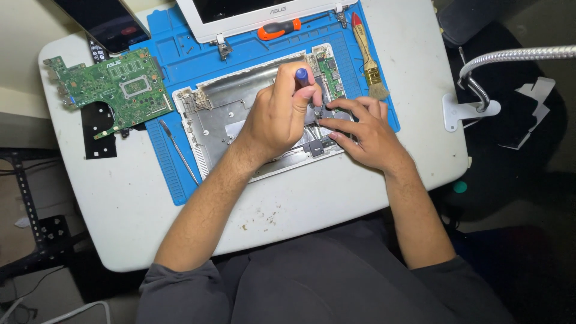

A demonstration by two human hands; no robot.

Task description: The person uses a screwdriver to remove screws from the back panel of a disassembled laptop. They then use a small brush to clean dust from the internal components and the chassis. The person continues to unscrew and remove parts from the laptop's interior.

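A green motherboard (111, 84) is lying at the table's (312, 210) left end, partly on the blue repair mat (174, 60), with a thin metal spudger (178, 150) just below it. In the middle, the left hand (276, 117) is curling its fingers tightly around a blue-handled screwdriver (302, 77), standing it upright over the opened white laptop chassis (228, 114) and hiding much of it. The right hand (363, 132) is spreading its fingers, pressing down on the chassis. An orange-handled screwdriver (279, 29) and a brush (367, 57) are lying beyond.
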